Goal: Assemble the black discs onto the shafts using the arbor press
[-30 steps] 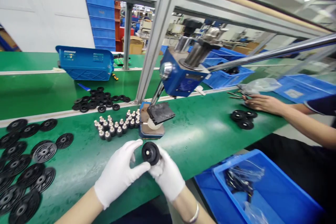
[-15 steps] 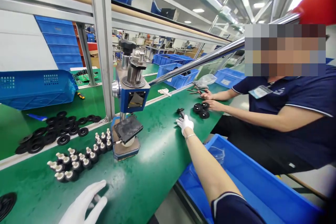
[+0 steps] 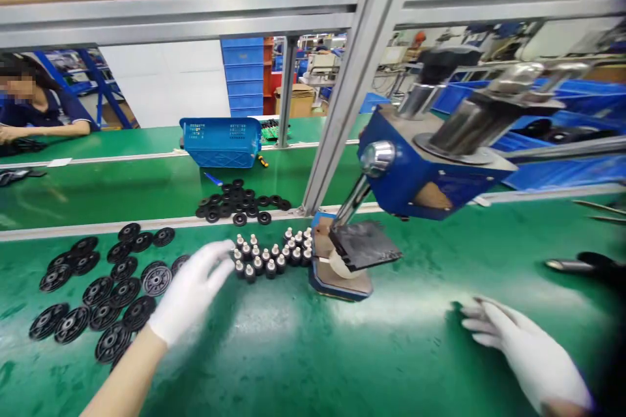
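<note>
My left hand [image 3: 195, 290], in a white glove, hovers with fingers apart near the left end of a group of black parts with white tips [image 3: 259, 264]. Black discs [image 3: 124, 293] lie on the green table beneath and left of it. On the right, my right hand [image 3: 518, 345], also gloved, is over the table, its fingers slightly curled and apart, nothing visible in them. Between the hands stands a blue press [image 3: 420, 169], with a black block [image 3: 366, 244] over its base.
Black rings [image 3: 239, 199] lie behind the white-tipped parts, before a blue basket [image 3: 222, 143]. A metal post [image 3: 342, 78] rises beside the press. Tools [image 3: 572, 266] lie at the right. Another person [image 3: 39, 104] sits at the far left.
The view has swung left. My left hand has reached forward to the white-tipped parts. My right hand has left the dark part it was touching and come back nearer.
</note>
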A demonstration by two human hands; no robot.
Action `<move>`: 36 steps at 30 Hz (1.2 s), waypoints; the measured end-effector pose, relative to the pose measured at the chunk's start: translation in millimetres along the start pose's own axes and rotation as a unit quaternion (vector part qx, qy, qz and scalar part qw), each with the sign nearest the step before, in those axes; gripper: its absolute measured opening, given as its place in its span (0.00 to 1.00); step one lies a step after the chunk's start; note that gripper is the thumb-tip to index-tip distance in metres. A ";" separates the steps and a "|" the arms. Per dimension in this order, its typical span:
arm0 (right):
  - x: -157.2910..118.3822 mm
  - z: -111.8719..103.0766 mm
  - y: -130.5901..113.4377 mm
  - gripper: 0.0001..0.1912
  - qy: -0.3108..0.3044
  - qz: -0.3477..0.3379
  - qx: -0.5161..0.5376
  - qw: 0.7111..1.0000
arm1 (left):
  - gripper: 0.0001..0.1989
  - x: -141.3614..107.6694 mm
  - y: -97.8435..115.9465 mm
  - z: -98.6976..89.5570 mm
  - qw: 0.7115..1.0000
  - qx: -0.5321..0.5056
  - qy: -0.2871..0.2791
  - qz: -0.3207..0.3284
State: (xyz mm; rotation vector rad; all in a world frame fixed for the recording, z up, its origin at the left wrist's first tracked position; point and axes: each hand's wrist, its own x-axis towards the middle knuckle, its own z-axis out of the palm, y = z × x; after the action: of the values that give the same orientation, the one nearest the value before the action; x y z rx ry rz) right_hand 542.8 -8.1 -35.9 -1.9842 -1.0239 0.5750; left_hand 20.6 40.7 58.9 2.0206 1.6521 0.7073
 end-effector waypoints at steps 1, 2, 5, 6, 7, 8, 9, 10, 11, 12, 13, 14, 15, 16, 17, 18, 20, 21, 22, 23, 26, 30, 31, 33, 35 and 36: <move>-9.6 8.8 -3.0 0.15 -0.051 0.035 0.009 0.998 | 0.20 10.6 -12.9 -12.2 0.999 0.024 0.041 -0.005; -20.6 19.3 -7.7 0.15 -0.111 0.058 0.016 0.992 | 0.21 22.3 -25.8 -21.7 0.996 0.054 0.074 -0.007; -60.3 57.5 -33.5 0.18 -0.302 0.043 -0.018 0.952 | 0.21 61.1 -57.5 -28.4 0.990 0.110 0.084 -0.002; -74.3 70.6 -45.5 0.19 -0.351 0.026 -0.030 0.936 | 0.20 73.9 -64.1 -23.6 0.991 0.118 0.069 0.009; -87.5 83.0 -58.8 0.19 -0.391 0.002 -0.038 0.920 | 0.19 86.2 -68.5 -16.2 0.991 0.122 0.050 0.023; -99.4 94.2 -73.1 0.18 -0.420 -0.026 -0.042 0.906 | 0.18 97.6 -70.9 -7.0 0.991 0.128 0.029 0.041; -109.6 104.1 -87.9 0.17 -0.444 -0.053 -0.041 0.894 | 0.18 108.2 -71.7 3.0 0.989 0.133 0.007 0.061; -117.8 112.5 -103.0 0.16 -0.460 -0.075 -0.041 0.884 | 0.17 117.7 -71.3 13.1 0.987 0.137 -0.014 0.080; -123.9 119.7 -117.8 0.15 -0.472 -0.095 -0.042 0.875 | 0.17 126.1 -70.3 22.4 0.984 0.142 -0.036 0.099; -128.0 125.8 -132.1 0.14 -0.479 -0.112 -0.043 0.870 | 0.17 133.4 -69.2 30.5 0.981 0.145 -0.058 0.116; -130.5 131.1 -145.7 0.14 -0.479 -0.127 -0.045 0.867 | 0.17 139.5 -68.3 37.1 0.977 0.148 -0.078 0.132; -131.8 136.0 -158.3 0.13 -0.475 -0.142 -0.048 0.867 | 0.16 144.3 -68.0 42.1 0.973 0.151 -0.097 0.145; -132.2 140.9 -169.7 0.13 -0.462 -0.158 -0.054 0.871 | 0.16 147.7 -68.3 45.5 0.970 0.154 -0.114 0.153; -132.2 146.2 -179.8 0.13 -0.442 -0.176 -0.062 0.877 | 0.16 149.6 -69.3 47.5 0.967 0.156 -0.127 0.158; -132.4 152.1 -188.5 0.12 -0.414 -0.194 -0.071 0.887 | 0.16 149.7 -70.8 48.1 0.965 0.159 -0.138 0.159; -132.9 159.0 -195.8 0.11 -0.384 -0.209 -0.080 0.896 | 0.15 147.9 -72.6 47.8 0.963 0.162 -0.146 0.157; -135.8 176.9 -206.2 0.12 -0.335 -0.235 -0.087 0.908 | 0.13 138.1 -76.5 45.1 0.962 0.169 -0.155 0.147; -138.0 188.0 -209.3 0.13 -0.323 -0.245 -0.083 0.910 | 0.11 130.2 -78.3 43.3 0.963 0.172 -0.153 0.140; -140.5 200.3 -211.3 0.15 -0.320 -0.256 -0.081 0.909 | 0.10 120.4 -79.7 41.6 0.964 0.177 -0.147 0.130; -143.0 213.3 -212.2 0.15 -0.314 -0.272 -0.086 0.905 | 0.10 109.0 -80.8 40.2 0.967 0.182 -0.137 0.117; -147.8 249.9 -211.2 0.12 -0.261 -0.323 -0.133 0.900 | 0.11 68.6 -80.4 39.6 0.973 0.195 -0.101 0.071; -146.4 274.7 -204.4 0.15 -0.222 -0.363 -0.153 0.892 | 0.25 24.0 -69.0 45.0 0.980 0.188 -0.063 0.023; -145.3 276.6 -201.3 0.14 -0.224 -0.378 -0.149 0.886 | 0.33 18.7 -64.8 46.5 0.982 0.178 -0.054 0.020; -143.2 278.2 -192.2 0.15 -0.224 -0.410 -0.142 0.873 | 0.45 16.6 -56.7 49.1 0.990 0.127 -0.034 0.042; -142.0 278.9 -179.3 0.18 -0.216 -0.436 -0.136 0.863 | 0.51 22.9 -51.0 52.1 0.993 0.056 -0.030 0.096; -141.9 279.2 -171.9 0.19 -0.210 -0.445 -0.133 0.860 | 0.52 27.5 -49.4 54.1 0.992 0.029 -0.032 0.120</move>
State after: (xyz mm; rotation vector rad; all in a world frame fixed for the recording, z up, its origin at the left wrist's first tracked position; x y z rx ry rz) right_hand 192.5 60.3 -48.4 -1.3594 -2.2068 0.3434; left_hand 21.6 76.7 -10.6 2.2847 1.4220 0.6729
